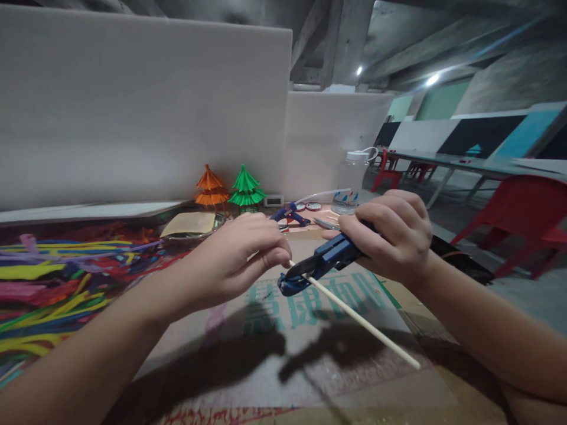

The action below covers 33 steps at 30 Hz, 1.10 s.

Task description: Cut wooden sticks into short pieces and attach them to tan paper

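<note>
A pale, thin stick [363, 322] slants down to the right above the table. My left hand [241, 254] pinches its upper left end between thumb and fingers. My right hand [392, 236] is closed round the handles of a blue cutter [334, 251]. The cutter's dark blade and hooked blue jaw lie around the stick, close to my left fingertips. Below both hands is a translucent sheet [354, 366] with green printed characters, crossed by the hands' shadows.
Colourful craft strips [48, 295] cover the left side. Orange [210, 189] and green [244, 186] paper trees, a blue glue gun [292, 213] and a clear bottle [348, 183] stand behind. A red chair [522, 212] is at the right.
</note>
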Motion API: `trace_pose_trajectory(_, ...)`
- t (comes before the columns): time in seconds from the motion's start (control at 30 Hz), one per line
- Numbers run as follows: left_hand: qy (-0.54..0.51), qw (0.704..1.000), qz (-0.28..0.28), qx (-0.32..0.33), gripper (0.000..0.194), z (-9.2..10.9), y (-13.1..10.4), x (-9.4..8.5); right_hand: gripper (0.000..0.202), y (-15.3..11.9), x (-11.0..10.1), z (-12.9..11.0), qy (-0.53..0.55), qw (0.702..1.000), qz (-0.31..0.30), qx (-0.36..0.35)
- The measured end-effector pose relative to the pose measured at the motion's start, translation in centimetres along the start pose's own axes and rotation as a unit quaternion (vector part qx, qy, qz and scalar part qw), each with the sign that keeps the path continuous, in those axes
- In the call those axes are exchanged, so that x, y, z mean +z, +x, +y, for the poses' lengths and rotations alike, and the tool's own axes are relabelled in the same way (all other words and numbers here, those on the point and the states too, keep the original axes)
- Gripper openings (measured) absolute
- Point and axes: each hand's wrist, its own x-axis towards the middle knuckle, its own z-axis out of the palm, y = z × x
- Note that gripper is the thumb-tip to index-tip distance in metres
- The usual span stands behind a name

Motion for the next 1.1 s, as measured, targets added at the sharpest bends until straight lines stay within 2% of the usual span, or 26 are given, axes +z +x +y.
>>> trace_pose_trajectory(0.2,0.005,1.0,-0.012,0.001,0.038,-0.04,0.05,0.03,0.019,-0.52,0.2,0.38,-0.011,1.0,-0.008,0.009)
trace_pose_trajectory(0.37,0.003,1.0,-0.015,0.006,0.04,-0.11,0.1,-0.07,0.015,-0.38,0.09,0.5,-0.009,1.0,0.023,-0.005)
trace_pose_trajectory(0.57,0.008,1.0,-0.024,0.011,0.043,-0.04,0.23,-0.14,0.009,-0.58,0.08,0.67,0.025,0.999,-0.027,0.039)
trace_pose_trajectory(0.7,0.008,1.0,-0.021,0.018,0.037,-0.11,0.17,-0.08,0.018,-0.67,0.07,0.71,0.029,0.999,-0.016,0.034)
trace_pose_trajectory(0.8,0.003,0.999,-0.023,0.022,0.035,-0.21,0.12,-0.05,0.014,-0.6,0.06,0.69,0.023,0.999,-0.027,0.04)
trace_pose_trajectory(0.87,0.0,0.999,-0.025,0.023,0.034,-0.24,0.13,-0.04,0.013,-0.55,0.08,0.67,0.0,0.999,-0.022,0.024)
trace_pose_trajectory(0.97,-0.001,0.999,-0.03,0.018,0.037,-0.21,0.17,-0.05,0.025,-0.48,0.12,0.64,-0.03,0.998,0.042,-0.048)
trace_pose_trajectory(1.0,0.0,0.999,-0.032,0.016,0.038,-0.19,0.18,-0.04,0.026,-0.48,0.12,0.63,-0.031,0.997,0.047,-0.054)
trace_pose_trajectory(1.1,0.002,0.999,-0.034,0.011,0.039,-0.18,0.19,-0.03,0.014,-0.54,0.1,0.62,-0.005,1.0,-0.017,0.013)
